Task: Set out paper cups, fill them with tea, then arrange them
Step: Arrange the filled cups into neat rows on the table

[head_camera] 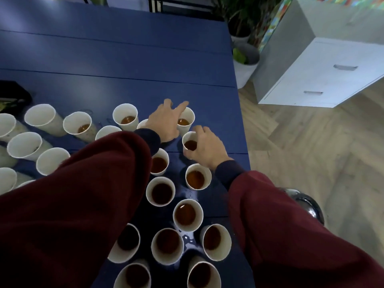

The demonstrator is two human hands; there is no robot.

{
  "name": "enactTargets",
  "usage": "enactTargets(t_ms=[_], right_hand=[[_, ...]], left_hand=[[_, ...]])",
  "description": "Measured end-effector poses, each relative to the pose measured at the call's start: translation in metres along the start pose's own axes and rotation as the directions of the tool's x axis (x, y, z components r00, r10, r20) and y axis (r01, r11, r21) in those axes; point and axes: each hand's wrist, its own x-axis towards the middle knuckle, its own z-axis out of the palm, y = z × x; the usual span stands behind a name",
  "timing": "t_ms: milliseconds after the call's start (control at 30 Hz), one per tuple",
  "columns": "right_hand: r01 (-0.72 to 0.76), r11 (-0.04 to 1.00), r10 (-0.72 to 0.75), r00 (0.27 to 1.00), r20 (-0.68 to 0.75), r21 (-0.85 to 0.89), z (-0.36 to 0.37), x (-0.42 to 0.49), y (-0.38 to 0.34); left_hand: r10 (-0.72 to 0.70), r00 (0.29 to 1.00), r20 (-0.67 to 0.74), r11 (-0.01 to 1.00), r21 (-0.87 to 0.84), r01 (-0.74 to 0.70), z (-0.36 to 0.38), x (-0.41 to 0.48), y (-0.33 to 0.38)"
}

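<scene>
Several white paper cups stand on the blue table [128, 59]; most near me hold brown tea, and those at the left look empty. My left hand [166, 121] grips a tea-filled cup [188, 121] at the far right, fingers round its rim. My right hand [205, 147] grips another filled cup [188, 140] just in front of it. More filled cups [162, 194] sit between my maroon sleeves. One cup [143, 124] is partly hidden behind my left wrist.
The table's right edge runs close to both held cups. Small wet spots [187, 238] lie among the near cups. A dark object [12, 94] sits at the left. A white drawer cabinet [324, 75] and potted plants [245, 59] stand on the wooden floor at right.
</scene>
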Motion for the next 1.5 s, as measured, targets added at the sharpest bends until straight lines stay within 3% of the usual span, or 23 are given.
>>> enactTargets(t_ms=[167, 333, 667, 1100, 1500], right_hand=[[-0.005, 0.997, 0.006, 1.0, -0.009, 0.074, -0.019, 0.009, 0.029], [-0.084, 0.996, 0.088, 0.99, -0.111, 0.04, -0.047, 0.029, 0.06], [-0.209, 0.978, 0.207, 0.959, -0.191, 0.015, -0.052, 0.065, 0.092], [-0.15, 0.985, 0.16, 0.98, -0.116, 0.086, -0.056, 0.057, 0.11], [-0.131, 0.984, 0.15, 0.976, -0.156, 0.123, -0.061, 0.04, 0.109]], left_hand=[[-0.023, 0.999, 0.029, 1.0, 0.001, 0.023, 0.005, 0.019, 0.007], [-0.069, 0.996, 0.052, 0.995, -0.066, 0.073, 0.004, 0.029, 0.015], [-0.068, 0.998, -0.019, 0.99, -0.121, 0.065, 0.004, 0.04, 0.036], [-0.08, 0.997, 0.013, 0.994, -0.071, 0.081, 0.011, 0.06, 0.072], [-0.061, 0.997, 0.037, 0.963, -0.26, 0.068, 0.011, 0.048, 0.067]])
